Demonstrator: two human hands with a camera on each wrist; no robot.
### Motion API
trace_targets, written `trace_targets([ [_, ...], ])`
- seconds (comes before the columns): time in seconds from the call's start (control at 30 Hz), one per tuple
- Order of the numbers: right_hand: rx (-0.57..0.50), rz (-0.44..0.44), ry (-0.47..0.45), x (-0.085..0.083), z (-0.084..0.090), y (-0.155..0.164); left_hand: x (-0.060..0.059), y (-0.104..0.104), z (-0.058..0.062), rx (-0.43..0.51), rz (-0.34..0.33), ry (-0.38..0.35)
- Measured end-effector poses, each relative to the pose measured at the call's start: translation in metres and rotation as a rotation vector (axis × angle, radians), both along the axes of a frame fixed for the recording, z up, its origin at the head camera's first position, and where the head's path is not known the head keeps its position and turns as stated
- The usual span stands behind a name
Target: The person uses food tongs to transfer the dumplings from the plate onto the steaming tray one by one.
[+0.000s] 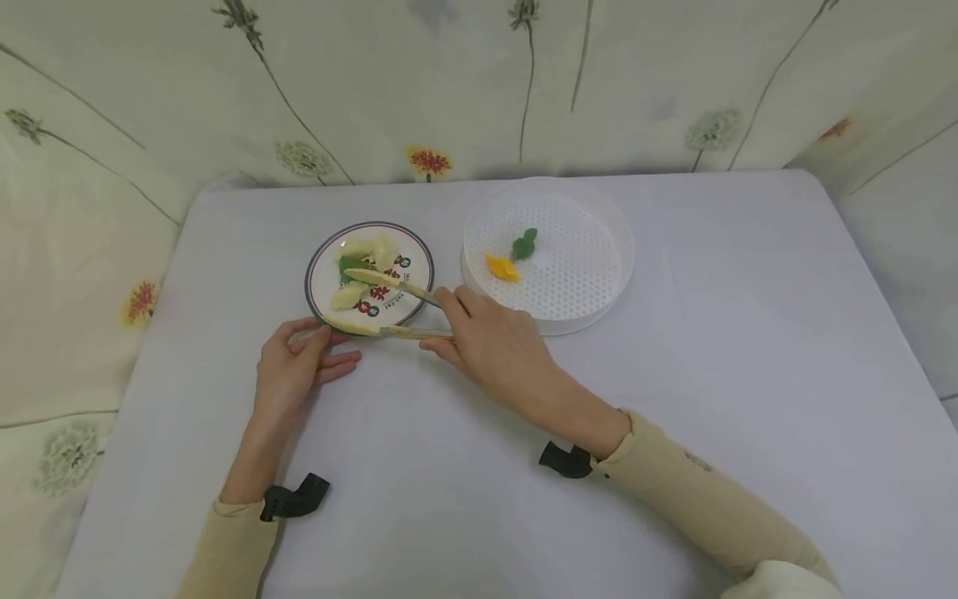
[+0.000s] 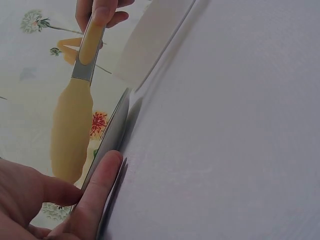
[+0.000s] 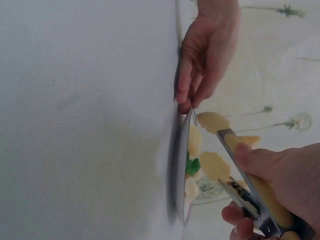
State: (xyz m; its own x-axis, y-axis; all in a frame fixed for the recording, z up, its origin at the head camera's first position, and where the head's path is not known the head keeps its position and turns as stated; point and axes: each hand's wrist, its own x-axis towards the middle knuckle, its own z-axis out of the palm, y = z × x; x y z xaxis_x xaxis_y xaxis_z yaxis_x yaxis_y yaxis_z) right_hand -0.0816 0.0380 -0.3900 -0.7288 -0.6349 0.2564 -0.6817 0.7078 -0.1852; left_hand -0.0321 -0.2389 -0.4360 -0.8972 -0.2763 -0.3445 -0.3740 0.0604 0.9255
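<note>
With its thumb above and fingers below, my left hand pinches the near-left rim of a white plate printed with red and dark marks. On that plate lie several pale yellow dumpling-like pieces and a green piece. My right hand grips a pair of tongs with yellow tips and metal arms. The tongs are spread, one tip over the food and the other over the near rim; nothing sits between them. In the right wrist view the plate appears edge-on, slightly raised on the left hand's side.
Right of the plate stands a round white perforated tray with a raised wall. In it lie an orange piece and a small green piece. A white cloth covers the table, and a flower-patterned curtain hangs behind.
</note>
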Motion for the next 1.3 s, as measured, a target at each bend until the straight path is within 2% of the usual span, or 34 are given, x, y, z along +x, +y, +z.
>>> trace_targets([
  [0.27, 0.056, 0.001, 0.057, -0.008, -0.002, -0.001, -0.001, 0.001, 0.003, 0.010, 0.003, 0.006],
  [0.6, 0.073, 0.013, 0.055, -0.005, -0.011, -0.004, 0.009, 0.001, 0.000, -0.025, -0.005, -0.038],
  [0.77, 0.063, 0.016, 0.088, -0.006, -0.009, -0.004, 0.006, 0.001, -0.002, -0.027, -0.005, -0.023],
  [1.07, 0.057, 0.020, 0.087, -0.003, -0.008, -0.003, 0.002, 0.001, -0.002, -0.023, -0.016, -0.022],
  [1.3, 0.054, -0.012, 0.092, 0.001, 0.002, 0.002, 0.002, -0.001, -0.001, -0.008, -0.018, -0.019],
])
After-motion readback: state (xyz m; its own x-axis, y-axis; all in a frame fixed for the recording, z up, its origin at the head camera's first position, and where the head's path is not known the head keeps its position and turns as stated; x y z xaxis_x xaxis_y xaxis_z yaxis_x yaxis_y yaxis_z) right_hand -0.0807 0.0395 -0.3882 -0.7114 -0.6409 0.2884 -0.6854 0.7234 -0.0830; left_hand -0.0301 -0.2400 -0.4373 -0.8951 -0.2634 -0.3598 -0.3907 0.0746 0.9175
